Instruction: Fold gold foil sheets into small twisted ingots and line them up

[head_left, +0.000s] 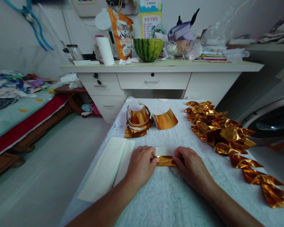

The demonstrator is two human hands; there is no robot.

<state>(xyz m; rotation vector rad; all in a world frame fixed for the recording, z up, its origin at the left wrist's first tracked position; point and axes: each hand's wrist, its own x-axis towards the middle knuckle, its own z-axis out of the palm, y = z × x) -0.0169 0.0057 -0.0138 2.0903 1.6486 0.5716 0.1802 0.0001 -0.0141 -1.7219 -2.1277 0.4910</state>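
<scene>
Between the closed fingertips of left hand and right hand, held a seemingly part-folded gold-and-white strip by both ends, with twisted gold pieces right of the fingers apparently done, curled gold sheets beyond apparently waiting, and white paper leftward.

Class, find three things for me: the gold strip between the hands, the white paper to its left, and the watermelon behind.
Gold strip (165,161): head view, middle of its shiny part.
White paper (103,168): head view, middle of its wider section.
Watermelon (148,50): head view, middle of its striped rind.
</scene>
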